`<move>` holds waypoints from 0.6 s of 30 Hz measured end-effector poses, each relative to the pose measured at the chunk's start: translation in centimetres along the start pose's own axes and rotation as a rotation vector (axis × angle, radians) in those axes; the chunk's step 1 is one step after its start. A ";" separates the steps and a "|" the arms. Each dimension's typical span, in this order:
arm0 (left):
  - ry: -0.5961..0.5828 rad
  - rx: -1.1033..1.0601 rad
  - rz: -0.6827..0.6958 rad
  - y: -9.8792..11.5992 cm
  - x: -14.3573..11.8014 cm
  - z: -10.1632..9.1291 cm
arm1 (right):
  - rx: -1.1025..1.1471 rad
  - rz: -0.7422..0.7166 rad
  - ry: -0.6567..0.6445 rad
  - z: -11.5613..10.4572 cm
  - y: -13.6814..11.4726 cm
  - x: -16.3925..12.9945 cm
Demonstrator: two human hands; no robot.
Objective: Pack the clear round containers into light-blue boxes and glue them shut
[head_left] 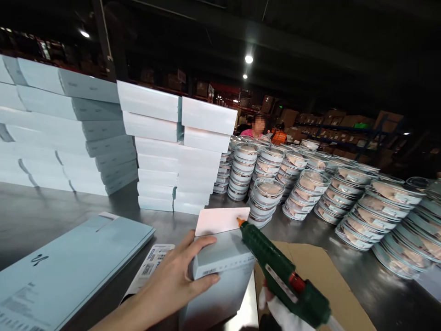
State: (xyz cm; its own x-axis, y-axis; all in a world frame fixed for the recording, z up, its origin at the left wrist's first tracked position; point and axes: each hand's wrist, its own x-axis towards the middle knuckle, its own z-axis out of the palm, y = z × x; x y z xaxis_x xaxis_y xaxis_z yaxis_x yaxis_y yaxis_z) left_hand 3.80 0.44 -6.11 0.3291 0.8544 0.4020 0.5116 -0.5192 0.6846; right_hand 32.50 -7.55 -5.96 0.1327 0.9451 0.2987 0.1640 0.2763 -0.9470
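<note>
Flat sleeve (pixel 69 266): one lay printed side up at 8 o'clock on the table (pixel 31 207), just left of the work, close enough to grab.
Label sheet (pixel 149 269): one, barcode up, tucked partly under the left wrist.
White stacks (pixel 62 124): three piles at 10 to 12 o'clock; the far-left one ran about seven boxes high, the two middle ones about seven each, pushed back to keep the front free.
Left hand (pixel 179 280): it clamped the box (pixel 220 271) at 6 o'clock, thumb over the top edge and fingers wrapped on the near face, pinning it steady for the nozzle.
Box flap (pixel 222 220): one, folded open and away at 12 o'clock from the box, its inner face bared.
Right hand (pixel 275 308): mostly hidden below the glue gun (pixel 285 280); it gripped the handle, though I couldn't tell how the fingers sat. The orange tip touched the flap's right edge.
Cardboard (pixel 324 276): one sheet under the gun at 4 o'clock, likely there to catch drips.
Round tubs (pixel 310 184): too many to count, over a dozen stacks from 1 to 3 o'clock.
Person (pixel 257 126): one, far back at 12 o'clock.
</note>
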 end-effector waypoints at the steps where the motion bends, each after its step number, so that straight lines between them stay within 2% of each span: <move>1: -0.022 -0.025 0.004 -0.5 0.2 -0.3 | 0.037 0.021 -0.038 -0.2 -0.4 -0.1; 2: -0.048 -0.046 0.011 -1.1 0.3 -0.7 | 0.101 0.063 -0.050 -0.4 -0.7 -0.1; 4: -0.115 -0.084 0.043 -2.3 0.7 -1.6 | 0.279 0.222 0.034 -1.1 -0.7 -0.2; 7: -0.230 -0.135 0.097 -3.2 1.4 -3.0 | 0.537 0.636 0.274 -2.7 0.6 -0.4; 9: -0.290 -0.173 0.111 -3.2 1.7 -3.8 | 0.553 0.846 0.334 -4.4 2.0 -0.6; 11: -0.318 -0.205 0.108 -2.8 1.9 -4.3 | 0.379 0.920 0.330 -6.5 2.8 -0.6; 13: -0.327 -0.227 0.109 -2.5 2.1 -4.6 | -0.057 0.882 0.281 -8.0 2.5 -0.3; 15: -0.327 -0.238 0.107 -2.4 2.1 -4.7 | -0.471 0.684 0.257 -7.8 1.3 0.6; 16: -0.324 -0.241 0.106 -2.5 2.1 -4.7 | -0.553 0.535 0.238 -7.0 0.4 1.2; 17: -0.319 -0.245 0.108 -2.7 2.0 -4.6 | -0.526 0.368 0.211 -5.6 -0.4 1.9; 18: -0.312 -0.251 0.114 -2.9 1.9 -4.5 | -0.403 0.205 0.145 -3.9 -1.1 2.6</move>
State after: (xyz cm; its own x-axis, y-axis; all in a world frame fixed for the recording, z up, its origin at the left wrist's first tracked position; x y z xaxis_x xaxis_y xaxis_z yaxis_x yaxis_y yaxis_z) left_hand -0.61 3.69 -4.63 0.6173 0.7246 0.3064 0.2616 -0.5564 0.7887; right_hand 36.50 -6.05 -3.62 0.3327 0.9309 0.1508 0.4821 -0.0305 -0.8756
